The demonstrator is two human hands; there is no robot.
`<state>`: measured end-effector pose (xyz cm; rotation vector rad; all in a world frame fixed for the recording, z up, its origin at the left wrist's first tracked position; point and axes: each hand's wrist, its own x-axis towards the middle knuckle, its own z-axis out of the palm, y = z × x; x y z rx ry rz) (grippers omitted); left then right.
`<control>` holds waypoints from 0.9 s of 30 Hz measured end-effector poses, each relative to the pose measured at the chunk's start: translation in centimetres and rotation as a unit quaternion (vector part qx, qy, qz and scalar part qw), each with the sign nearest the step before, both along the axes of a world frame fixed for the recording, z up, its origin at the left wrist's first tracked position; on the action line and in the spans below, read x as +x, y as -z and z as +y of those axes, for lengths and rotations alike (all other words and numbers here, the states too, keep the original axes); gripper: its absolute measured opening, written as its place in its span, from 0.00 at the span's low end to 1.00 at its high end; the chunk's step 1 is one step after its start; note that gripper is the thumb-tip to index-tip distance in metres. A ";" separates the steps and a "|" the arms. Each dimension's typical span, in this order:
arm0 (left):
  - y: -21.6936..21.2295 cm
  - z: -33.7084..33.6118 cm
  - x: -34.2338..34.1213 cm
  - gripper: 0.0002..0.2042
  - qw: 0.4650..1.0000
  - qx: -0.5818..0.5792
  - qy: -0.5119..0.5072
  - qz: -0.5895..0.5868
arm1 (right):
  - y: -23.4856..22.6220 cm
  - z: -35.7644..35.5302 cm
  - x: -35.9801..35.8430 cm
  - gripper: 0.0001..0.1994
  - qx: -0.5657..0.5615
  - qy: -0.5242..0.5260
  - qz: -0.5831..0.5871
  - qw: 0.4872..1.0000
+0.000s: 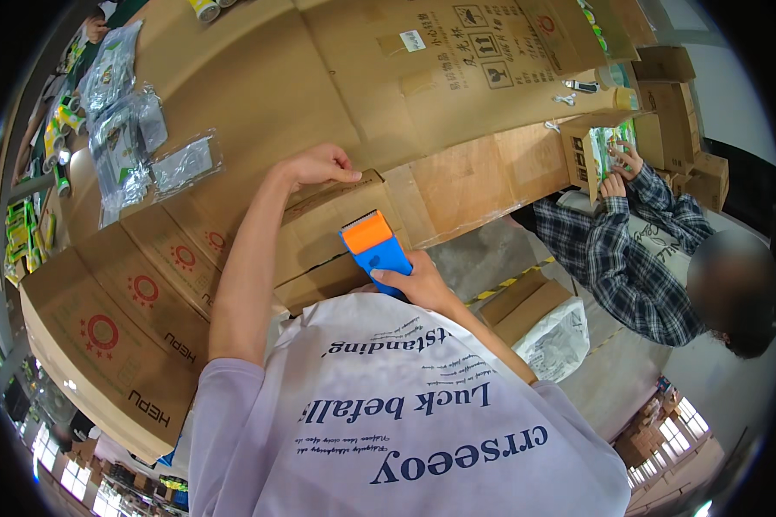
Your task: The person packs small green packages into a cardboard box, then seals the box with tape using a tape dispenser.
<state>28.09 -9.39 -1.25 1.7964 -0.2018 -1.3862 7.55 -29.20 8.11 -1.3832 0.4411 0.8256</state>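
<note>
Right hand [422,284] clamped on blue-and-orange plastic tape dispenser [375,246], left hand [319,165] pressing flat on small brown cardboard box [336,233], cardboard-covered tabletop [259,95]

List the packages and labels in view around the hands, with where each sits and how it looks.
Small cardboard box: under the left hand, brown, closed.
Tape dispenser: in the right hand, blue with an orange top.
Clear plastic bags: upper left on the table, shiny, crumpled.
White label: top centre on flat cardboard, small rectangle.
Open carton: far right, held by a co-worker, brown.
</note>
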 end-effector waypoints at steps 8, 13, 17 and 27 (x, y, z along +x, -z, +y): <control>1.7 0.3 -1.2 0.19 0.998 -0.035 -0.020 0.053 | -0.1 0.0 0.2 0.13 -0.008 0.002 -0.017 1.000; 1.5 -0.4 -2.0 0.30 0.991 0.056 -0.065 -0.103 | 0.2 -0.3 0.3 0.12 -0.002 0.000 -0.029 1.000; 4.8 0.5 -4.6 0.38 0.950 0.084 -0.124 -0.275 | 0.2 -0.2 0.3 0.12 -0.002 -0.005 -0.045 0.999; -0.3 2.5 -7.7 0.15 0.909 0.219 -0.071 -0.347 | 0.9 -0.5 -0.7 0.11 -0.025 -0.002 -0.044 0.999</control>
